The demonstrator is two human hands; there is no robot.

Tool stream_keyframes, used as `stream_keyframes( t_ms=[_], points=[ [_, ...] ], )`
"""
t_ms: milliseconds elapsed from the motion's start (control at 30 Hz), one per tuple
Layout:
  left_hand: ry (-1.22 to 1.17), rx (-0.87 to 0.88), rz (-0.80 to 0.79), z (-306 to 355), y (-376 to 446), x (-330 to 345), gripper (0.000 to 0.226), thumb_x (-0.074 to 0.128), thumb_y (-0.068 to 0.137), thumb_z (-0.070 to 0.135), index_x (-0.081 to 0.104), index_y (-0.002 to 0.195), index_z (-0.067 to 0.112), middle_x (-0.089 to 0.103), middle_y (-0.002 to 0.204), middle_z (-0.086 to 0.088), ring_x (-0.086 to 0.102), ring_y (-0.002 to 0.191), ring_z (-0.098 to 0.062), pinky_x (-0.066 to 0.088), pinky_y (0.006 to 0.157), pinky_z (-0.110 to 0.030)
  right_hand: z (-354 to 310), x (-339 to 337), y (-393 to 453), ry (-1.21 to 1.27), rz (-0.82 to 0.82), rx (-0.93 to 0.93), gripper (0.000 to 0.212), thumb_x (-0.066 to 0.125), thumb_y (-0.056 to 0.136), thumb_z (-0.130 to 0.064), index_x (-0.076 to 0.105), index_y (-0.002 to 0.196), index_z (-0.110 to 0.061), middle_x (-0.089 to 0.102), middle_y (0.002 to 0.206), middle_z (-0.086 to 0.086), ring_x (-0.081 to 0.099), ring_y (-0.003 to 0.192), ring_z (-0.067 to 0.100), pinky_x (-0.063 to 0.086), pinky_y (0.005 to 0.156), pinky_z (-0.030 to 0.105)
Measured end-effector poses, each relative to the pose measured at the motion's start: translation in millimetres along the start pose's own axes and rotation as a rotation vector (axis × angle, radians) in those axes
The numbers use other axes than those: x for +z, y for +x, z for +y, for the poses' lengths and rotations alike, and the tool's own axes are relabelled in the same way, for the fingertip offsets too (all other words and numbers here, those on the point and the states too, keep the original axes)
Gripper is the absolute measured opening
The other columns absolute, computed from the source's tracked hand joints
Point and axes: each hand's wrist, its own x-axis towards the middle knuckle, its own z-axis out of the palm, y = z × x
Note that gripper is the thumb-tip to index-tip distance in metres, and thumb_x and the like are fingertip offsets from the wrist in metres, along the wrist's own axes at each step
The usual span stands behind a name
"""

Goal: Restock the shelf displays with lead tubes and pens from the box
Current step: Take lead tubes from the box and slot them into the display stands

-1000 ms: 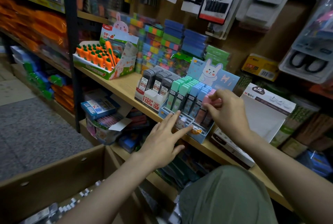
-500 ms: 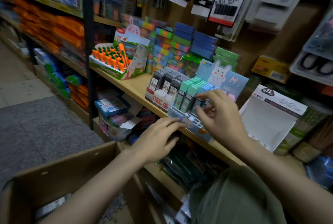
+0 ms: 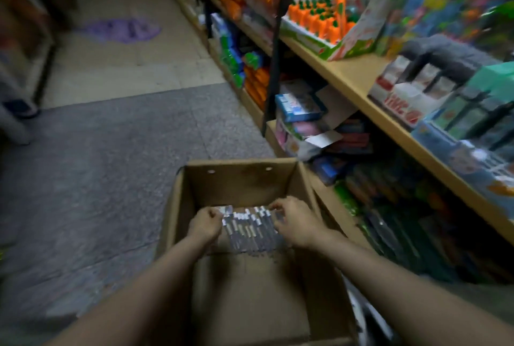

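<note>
- Both hands down in the box [image 3: 244, 178]: left hand [image 3: 204, 224] curled at the left end of the bundle [image 3: 250, 230], right hand [image 3: 296, 222] curled over its right end, fingers [image 3: 278, 205] hooked on the far edge. Looks like a two-sided grip on the bundle, though blur hides how firmly it closes.
- Bundle of dark tubes with pale caps, packed side by side, resting on the box floor toward the far wall, between the two hands.
- Judged step: lifting out a batch of lead tubes to carry up to the shelf [image 3: 350, 78].
- Best done by squeezing inward from both ends, so the row stays packed and no tube slips from the middle.
- Worth getting fingertips under the bottom edge before raising; a grip on the tops alone risks shedding loose pieces.
- Better lifted level, straight up past the box wall, then swung right toward the displays.
- Target likely the grey tube display [image 3: 422, 84] on the shelf, just beside the pastel display [image 3: 472, 120]; which slots stand empty cannot be told from here.
- Carrot pen display [image 3: 328, 23] farther along the shelf, well apart from the box.
- Caution: a tilted bundle spills; smaller handfuls are safer if wrapping is absent, which the blur leaves unclear.
</note>
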Motion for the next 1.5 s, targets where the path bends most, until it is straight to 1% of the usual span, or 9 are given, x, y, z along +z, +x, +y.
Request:
stream_keyframes(
  t_ms=[100, 267, 367, 633, 933, 1100, 1233, 1367, 1500],
  points=[
    [0.118, -0.097, -0.018, -36.9, 7.6, 18.6, 0.033, 0.051, 0.098, 0.022, 0.058, 0.122, 0.001, 0.059, 0.126, -0.025, 0.056, 0.117, -0.037, 0.044, 0.094, -0.036, 13.8, 52.1, 28.2, -0.036, -0.104, 0.002, 0.052, 0.053, 0.094, -0.016, 0.041, 0.144, -0.011, 0.036, 0.148, 0.017, 0.028, 0.142, 0.029, 0.020, 0.117, 0.029],
    [0.333, -0.036, -0.063, -63.1, 32.6, 52.5, 0.056, 0.045, 0.100, 0.028, 0.026, 0.150, 0.011, 0.017, 0.158, -0.016, 0.022, 0.144, -0.033, 0.021, 0.115, -0.031, 49.6, 127.6, 66.9, -0.129, -0.150, 0.136, 0.077, 0.048, 0.098, -0.039, 0.003, 0.156, -0.014, -0.018, 0.162, 0.012, -0.020, 0.148, 0.030, 0.002, 0.123, 0.041],
    [0.397, 0.081, -0.019, -68.9, 58.2, 64.0, 0.058, 0.043, 0.100, 0.029, 0.021, 0.152, 0.016, 0.001, 0.162, -0.011, 0.004, 0.148, -0.030, 0.009, 0.120, -0.033, 61.1, 158.7, 83.3, -0.147, -0.174, 0.249, 0.081, 0.040, 0.098, -0.053, -0.007, 0.156, -0.023, -0.017, 0.161, 0.014, -0.016, 0.149, 0.033, 0.000, 0.122, 0.045],
    [0.625, 0.175, 0.012, -66.3, 113.0, 83.5, 0.063, 0.043, 0.096, 0.030, 0.017, 0.153, 0.018, 0.006, 0.162, -0.010, 0.006, 0.148, -0.030, 0.012, 0.119, -0.040, 57.1, 204.5, 88.7, -0.177, -0.124, 0.304, 0.082, 0.032, 0.096, -0.062, -0.003, 0.156, -0.019, -0.013, 0.163, 0.013, -0.012, 0.149, 0.036, -0.002, 0.119, 0.050],
    [0.767, 0.276, -0.006, -72.1, 90.3, 95.2, 0.070, 0.060, 0.088, 0.019, 0.023, 0.147, 0.024, 0.015, 0.156, -0.005, 0.019, 0.140, -0.030, 0.030, 0.107, -0.046, 67.4, 179.6, 93.0, -0.064, 0.077, 0.269, 0.062, 0.039, 0.100, -0.041, 0.017, 0.155, -0.022, 0.015, 0.162, 0.003, 0.011, 0.150, 0.022, 0.014, 0.120, 0.040],
    [0.770, 0.283, 0.029, -78.1, 87.8, 93.0, 0.069, 0.059, 0.088, 0.008, 0.026, 0.147, 0.024, 0.018, 0.156, -0.002, 0.025, 0.137, -0.030, 0.030, 0.107, -0.041, 74.2, 175.1, 104.1, -0.039, -0.076, 0.388, 0.068, 0.030, 0.103, -0.043, 0.000, 0.156, -0.012, -0.002, 0.164, 0.010, -0.004, 0.151, 0.026, 0.006, 0.122, 0.040],
    [0.742, 0.248, 0.114, -80.7, 90.6, 89.4, 0.054, 0.049, 0.093, 0.010, 0.033, 0.142, 0.025, 0.031, 0.146, -0.003, 0.031, 0.130, -0.026, 0.031, 0.101, -0.036, 65.4, 185.8, 98.7, -0.025, -0.060, 0.321, 0.059, 0.027, 0.105, -0.038, 0.011, 0.156, -0.012, 0.007, 0.164, 0.006, 0.002, 0.151, 0.023, 0.004, 0.121, 0.037],
    [0.702, 0.171, 0.145, -80.6, 90.1, 95.3, 0.054, 0.053, 0.093, 0.012, 0.034, 0.141, 0.023, 0.037, 0.142, -0.005, 0.032, 0.130, -0.025, 0.030, 0.103, -0.038, 68.6, 178.2, 105.5, 0.131, 0.149, 0.358, 0.039, 0.037, 0.104, -0.021, 0.045, 0.141, -0.014, 0.039, 0.147, 0.006, 0.036, 0.135, 0.018, 0.032, 0.113, 0.032],
    [0.430, 0.063, 0.114, -76.5, 85.5, 101.3, 0.048, 0.056, 0.092, 0.007, 0.041, 0.137, 0.016, 0.038, 0.136, -0.013, 0.041, 0.123, -0.028, 0.036, 0.103, -0.036, 71.3, 167.7, 125.1, 0.266, 0.242, 0.588, 0.040, 0.048, 0.099, -0.013, 0.044, 0.139, -0.011, 0.050, 0.136, 0.011, 0.045, 0.127, 0.025, 0.040, 0.102, 0.034]
  ],
)
